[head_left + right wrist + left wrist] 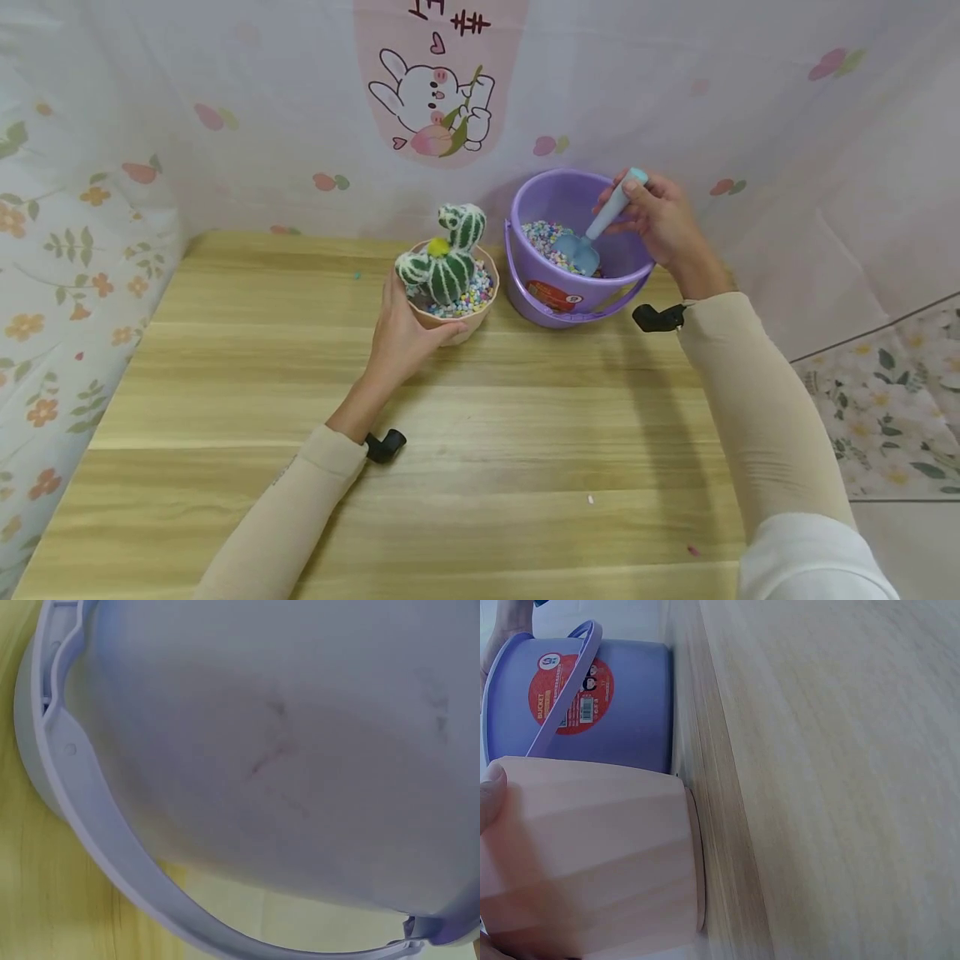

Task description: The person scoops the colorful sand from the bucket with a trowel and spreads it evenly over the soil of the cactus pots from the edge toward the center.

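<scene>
A pinkish flower pot stands on the table, holding a green knitted cactus with a yellow flower and pastel pebbles. My left hand grips this pot, thumb along the near side and fingers round the left. To its right is a purple bucket, partly filled with the same kind of pebbles. Inside it, my right hand holds a light blue toy shovel by the handle, blade down on the pebbles. In the right wrist view only the bucket wall and handle show.
The wooden table has a few stray pebbles on it. A white printed cloth hangs right behind the pot and bucket. Floral cloth borders the left side. The bucket's handle hangs down at its front.
</scene>
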Motion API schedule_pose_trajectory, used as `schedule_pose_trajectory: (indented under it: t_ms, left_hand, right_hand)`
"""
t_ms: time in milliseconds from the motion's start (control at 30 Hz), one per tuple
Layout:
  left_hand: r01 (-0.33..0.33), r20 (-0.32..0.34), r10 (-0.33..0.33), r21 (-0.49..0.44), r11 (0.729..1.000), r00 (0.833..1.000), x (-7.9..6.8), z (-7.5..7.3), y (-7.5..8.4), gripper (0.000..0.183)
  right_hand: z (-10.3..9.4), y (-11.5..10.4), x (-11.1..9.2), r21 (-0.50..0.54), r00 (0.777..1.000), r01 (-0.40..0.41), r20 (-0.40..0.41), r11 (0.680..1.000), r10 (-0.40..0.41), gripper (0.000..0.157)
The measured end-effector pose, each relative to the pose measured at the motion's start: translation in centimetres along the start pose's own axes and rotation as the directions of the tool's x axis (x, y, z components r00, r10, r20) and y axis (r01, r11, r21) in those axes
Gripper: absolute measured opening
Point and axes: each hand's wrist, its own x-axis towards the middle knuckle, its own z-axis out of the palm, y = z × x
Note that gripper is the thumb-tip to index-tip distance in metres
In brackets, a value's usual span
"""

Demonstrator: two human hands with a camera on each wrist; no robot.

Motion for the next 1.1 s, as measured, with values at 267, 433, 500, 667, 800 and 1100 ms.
schedule_pose_trajectory:
  t_ms: [267,433,500,667,800,1100]
  left_hand:
    - [-0.016,0.004,0.016,-0.003,1.0,1.0,-0.01,0.02,-0.08,0.121]
    - [-0.005,0.003,0.005,-0.003,1.0,1.0,-0.09,-0.06,-0.04,0.121]
    - [-0.004,0.002,0.004,-0.002,1.0,1.0,-0.08,-0.05,-0.04,0.121]
    - [-0.014,-0.012,0.014,0.002,1.0,1.0,-0.07,-0.03,-0.09,0.121]
    - [-0.016,-0.014,0.016,0.002,1.0,1.0,-0.03,-0.02,-0.2,0.12]
    - [-0.01,-0.007,0.01,0.005,1.0,1.0,-0.12,-0.04,-0.19,0.122]
  right_hand:
    - [0.06,0.08,-0.06,-0.045,0.999,-0.016,-0.052,0.999,0.014,0.018]
    - [-0.07,0.01,0.01,0.003,0.994,-0.041,-0.103,0.999,0.041,0.021]
    - [-0.06,-0.02,0.05,0.01,0.992,-0.049,-0.114,0.999,0.05,0.02]
    - [0.09,-0.08,0.18,0.011,0.986,-0.066,-0.154,0.998,0.067,0.02]
    - [0.27,-0.16,0.35,0.009,0.971,-0.098,-0.217,0.995,0.097,0.021]
    - [0.6,-0.16,0.67,-0.013,0.936,-0.173,-0.312,0.985,0.16,0.024]
